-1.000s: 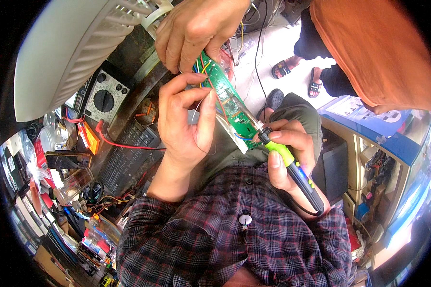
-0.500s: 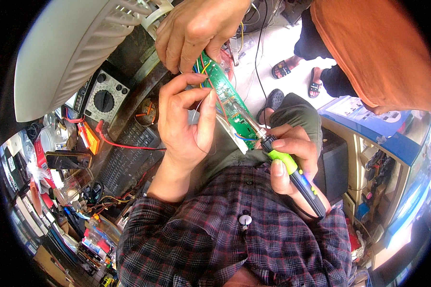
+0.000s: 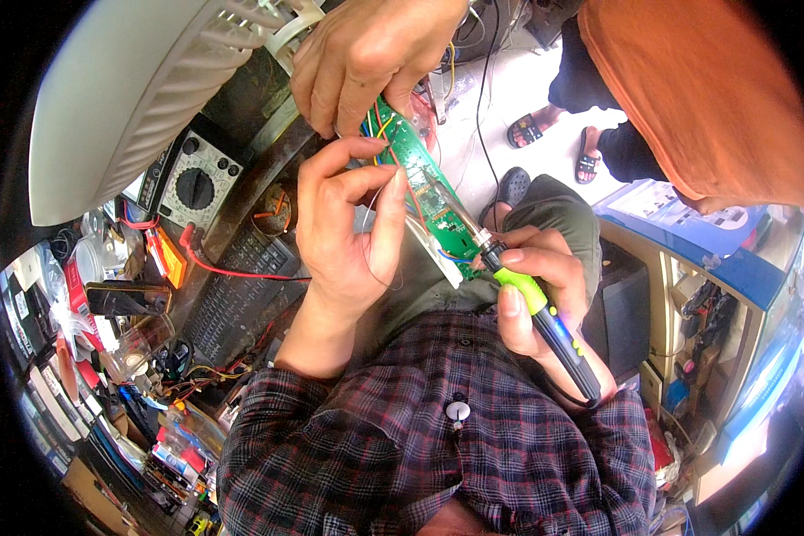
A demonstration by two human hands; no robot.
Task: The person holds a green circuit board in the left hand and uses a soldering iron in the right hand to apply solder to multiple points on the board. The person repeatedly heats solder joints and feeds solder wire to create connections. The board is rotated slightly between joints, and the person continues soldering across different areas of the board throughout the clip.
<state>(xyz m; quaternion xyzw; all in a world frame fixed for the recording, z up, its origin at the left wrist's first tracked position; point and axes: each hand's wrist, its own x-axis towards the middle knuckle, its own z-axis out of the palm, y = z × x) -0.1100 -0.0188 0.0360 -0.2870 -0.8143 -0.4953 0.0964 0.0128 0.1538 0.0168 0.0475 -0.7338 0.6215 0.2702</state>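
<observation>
My right hand (image 3: 540, 290) is closed around a green-and-black soldering iron (image 3: 536, 308), its metal tip angled up-left onto a green circuit board (image 3: 445, 234). My left hand (image 3: 344, 219) pinches a thin silvery wire (image 3: 366, 259), which looks like solder, between thumb and fingers above the board's left edge. Red, yellow and blue wires (image 3: 385, 127) run along the board. A co-worker's hand (image 3: 366, 62) grips the far end of the board from above. Fingers hide part of the board's far end and left side.
A multimeter (image 3: 198, 181) and a dark keyboard (image 3: 241, 290) lie to the left, with a red cable (image 3: 232, 271) across. A fan-like white housing (image 3: 134, 98) fills the far left. A person in orange (image 3: 706, 98) stands at right, beside a blue-edged glass case (image 3: 732, 277).
The soldering iron has shifted slightly left, its handle now steeper, with its tip still at the board. My left hand and the co-worker's hand have barely moved.
</observation>
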